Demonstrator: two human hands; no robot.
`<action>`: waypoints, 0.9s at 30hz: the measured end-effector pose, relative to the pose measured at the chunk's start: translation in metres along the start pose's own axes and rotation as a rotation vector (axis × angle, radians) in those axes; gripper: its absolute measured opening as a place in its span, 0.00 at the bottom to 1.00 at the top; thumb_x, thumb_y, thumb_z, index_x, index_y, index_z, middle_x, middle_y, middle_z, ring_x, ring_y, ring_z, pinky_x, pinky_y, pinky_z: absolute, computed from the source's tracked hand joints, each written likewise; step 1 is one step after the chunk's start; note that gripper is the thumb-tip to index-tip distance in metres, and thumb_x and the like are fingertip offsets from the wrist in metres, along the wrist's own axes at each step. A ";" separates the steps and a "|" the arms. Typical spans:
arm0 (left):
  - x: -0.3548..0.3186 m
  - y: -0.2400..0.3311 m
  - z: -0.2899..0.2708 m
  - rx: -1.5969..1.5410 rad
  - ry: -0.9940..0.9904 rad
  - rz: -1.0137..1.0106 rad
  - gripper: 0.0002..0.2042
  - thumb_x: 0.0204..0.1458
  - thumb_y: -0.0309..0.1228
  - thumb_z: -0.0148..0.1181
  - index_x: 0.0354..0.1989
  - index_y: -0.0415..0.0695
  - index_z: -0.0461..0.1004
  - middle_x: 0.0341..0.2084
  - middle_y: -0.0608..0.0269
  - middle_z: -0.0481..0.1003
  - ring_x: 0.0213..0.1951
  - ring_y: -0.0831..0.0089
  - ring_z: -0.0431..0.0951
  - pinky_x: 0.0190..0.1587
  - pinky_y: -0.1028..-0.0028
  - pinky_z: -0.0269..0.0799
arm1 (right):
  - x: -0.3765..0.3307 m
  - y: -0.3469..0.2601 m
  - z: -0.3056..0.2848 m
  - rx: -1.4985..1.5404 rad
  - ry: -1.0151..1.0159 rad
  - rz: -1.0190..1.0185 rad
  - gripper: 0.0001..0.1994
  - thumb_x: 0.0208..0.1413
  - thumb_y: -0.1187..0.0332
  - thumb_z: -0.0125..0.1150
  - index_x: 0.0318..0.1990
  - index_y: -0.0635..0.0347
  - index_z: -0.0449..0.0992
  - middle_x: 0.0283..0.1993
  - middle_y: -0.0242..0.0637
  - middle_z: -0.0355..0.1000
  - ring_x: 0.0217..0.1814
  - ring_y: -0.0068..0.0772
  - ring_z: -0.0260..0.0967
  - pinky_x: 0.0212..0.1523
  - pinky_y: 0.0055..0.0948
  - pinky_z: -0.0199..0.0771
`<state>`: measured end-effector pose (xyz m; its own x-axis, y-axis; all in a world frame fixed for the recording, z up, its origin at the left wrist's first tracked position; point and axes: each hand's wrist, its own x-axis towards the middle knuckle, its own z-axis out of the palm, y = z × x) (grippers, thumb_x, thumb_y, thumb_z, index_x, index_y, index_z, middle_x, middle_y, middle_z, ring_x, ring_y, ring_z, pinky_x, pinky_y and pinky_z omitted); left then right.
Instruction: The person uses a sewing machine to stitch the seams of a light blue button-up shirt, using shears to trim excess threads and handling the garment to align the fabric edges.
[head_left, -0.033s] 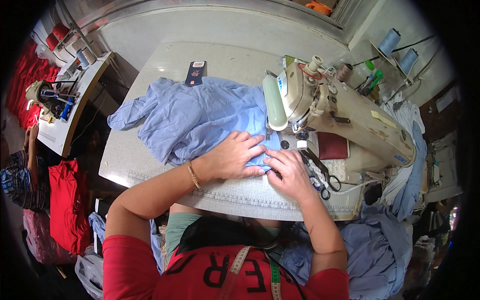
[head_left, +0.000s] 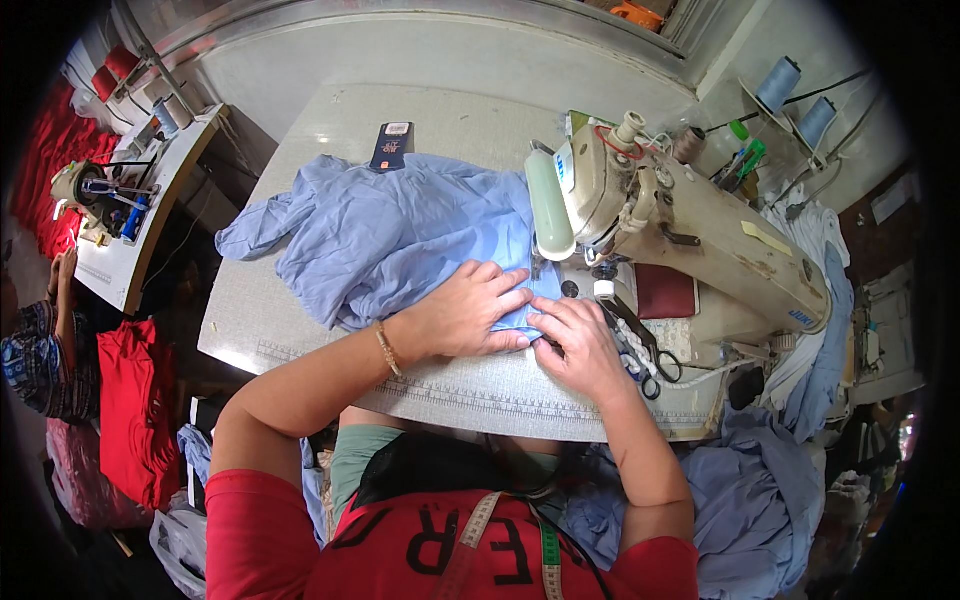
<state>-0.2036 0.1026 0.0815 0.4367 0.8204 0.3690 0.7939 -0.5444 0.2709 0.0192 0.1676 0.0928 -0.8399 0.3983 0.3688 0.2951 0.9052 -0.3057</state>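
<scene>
A light blue garment [head_left: 400, 235] lies crumpled across the grey sewing table [head_left: 270, 330]. My left hand [head_left: 470, 312] lies flat on its near edge and presses it down. My right hand [head_left: 580, 345] sits just to the right, its fingertips curled on the same folded edge, touching the left fingertips. Both hands are directly in front of the needle area [head_left: 590, 280] of a cream sewing machine [head_left: 690, 230]. A bracelet circles my left wrist. A measuring tape hangs around my neck.
Black-handled scissors [head_left: 650, 360] lie right of my right hand. A dark card [head_left: 392, 145] rests at the table's far side. Thread cones [head_left: 795, 95] stand at the back right. More blue cloth [head_left: 760, 490] hangs lower right. Another person's arm [head_left: 60, 300] and red fabric [head_left: 135, 410] are at left.
</scene>
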 end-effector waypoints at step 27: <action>-0.041 0.031 -0.022 0.073 0.109 -0.065 0.10 0.47 0.31 0.63 0.33 0.42 0.70 0.45 0.57 0.70 0.49 0.59 0.69 0.54 0.61 0.62 | 0.001 0.005 0.004 0.009 0.019 0.025 0.14 0.49 0.68 0.58 0.45 0.60 0.77 0.54 0.39 0.72 0.58 0.42 0.65 0.62 0.43 0.56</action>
<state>-0.2062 0.0485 0.0942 0.3382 0.8276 0.4480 0.8494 -0.4734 0.2332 0.0177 0.1716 0.0884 -0.8235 0.4233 0.3777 0.3114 0.8938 -0.3227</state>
